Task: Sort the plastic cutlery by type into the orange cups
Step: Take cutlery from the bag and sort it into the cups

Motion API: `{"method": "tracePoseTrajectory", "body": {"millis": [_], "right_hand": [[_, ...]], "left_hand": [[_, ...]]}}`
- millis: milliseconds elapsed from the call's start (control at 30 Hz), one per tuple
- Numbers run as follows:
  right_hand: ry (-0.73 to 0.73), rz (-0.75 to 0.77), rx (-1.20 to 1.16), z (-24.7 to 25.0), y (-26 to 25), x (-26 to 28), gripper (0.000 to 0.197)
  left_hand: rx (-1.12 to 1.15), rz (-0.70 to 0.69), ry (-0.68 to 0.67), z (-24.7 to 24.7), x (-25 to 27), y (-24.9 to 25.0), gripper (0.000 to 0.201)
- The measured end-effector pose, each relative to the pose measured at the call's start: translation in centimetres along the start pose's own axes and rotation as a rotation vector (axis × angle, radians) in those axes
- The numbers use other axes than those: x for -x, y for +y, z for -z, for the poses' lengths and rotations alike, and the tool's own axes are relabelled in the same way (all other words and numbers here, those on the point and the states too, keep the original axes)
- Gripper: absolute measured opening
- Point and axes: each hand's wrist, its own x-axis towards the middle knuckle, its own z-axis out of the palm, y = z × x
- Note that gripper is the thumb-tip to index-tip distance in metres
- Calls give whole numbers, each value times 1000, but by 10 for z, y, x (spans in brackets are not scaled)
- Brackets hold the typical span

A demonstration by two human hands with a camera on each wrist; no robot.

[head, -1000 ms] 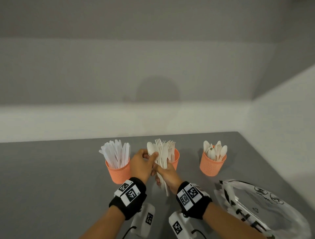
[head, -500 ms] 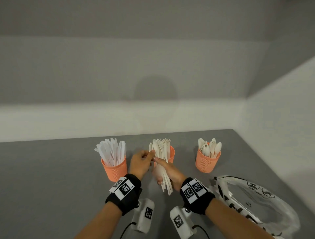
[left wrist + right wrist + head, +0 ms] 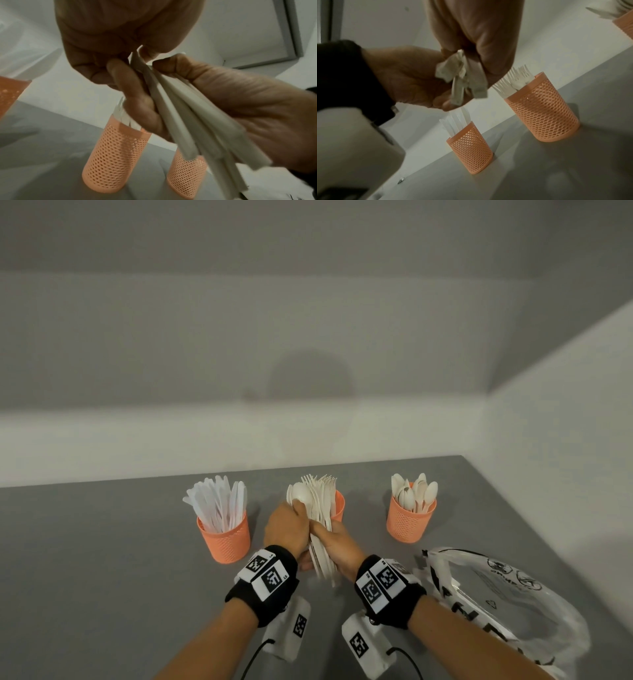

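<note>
Three orange mesh cups stand in a row on the grey table: a knife cup [image 3: 224, 537], a fork cup [image 3: 338, 505] and a spoon cup [image 3: 411, 520]. In front of the fork cup both hands hold one bundle of white plastic cutlery [image 3: 320, 508], forks with a spoon [image 3: 301, 494] on its left side. My left hand [image 3: 294, 518] grips the bundle from the left, thumb by the spoon. My right hand [image 3: 325, 537] grips the handles from the right. The left wrist view shows fingertips [image 3: 118, 67] pinching the handles [image 3: 180, 115]. In the right wrist view the handle ends [image 3: 460, 75] stick out above the fork cup [image 3: 542, 115] and knife cup [image 3: 471, 148].
A crumpled clear plastic bag [image 3: 496, 594] with black print lies on the table at the right, close to my right forearm. White walls close off the table at the back and on the right. Bare grey tabletop [image 3: 85, 559] stretches to the left of the knife cup.
My left hand has gone from pinching the bundle near its top to gripping its left side lower down. The spoon's bowl now shows on the bundle's left. The cups have not moved.
</note>
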Motion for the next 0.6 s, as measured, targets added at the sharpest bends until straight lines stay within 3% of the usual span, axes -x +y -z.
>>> {"method": "tracePoseTrajectory", "body": {"millis": [67, 200, 267, 333, 433, 467, 600], "right_hand": [[1, 20, -6, 1, -2, 1, 26], [31, 65, 15, 3, 1, 1, 15], [70, 83, 49, 1, 4, 1, 20], [156, 92, 60, 1, 9, -6, 33], [223, 25, 16, 6, 16, -15, 77], [221, 0, -9, 8, 15, -16, 82], [101, -87, -123, 21, 7, -8, 37]], "left_hand": [[-30, -14, 8, 1, 0, 2, 43], [-89, -33, -30, 4, 0, 3, 43], [-80, -1, -38, 5, 3, 3, 40], [-76, 35, -41, 5, 7, 2, 40], [-13, 45, -19, 6, 9, 0, 41], [65, 45, 0, 9, 5, -2, 40], [637, 235, 35, 26, -17, -5, 23]]}}
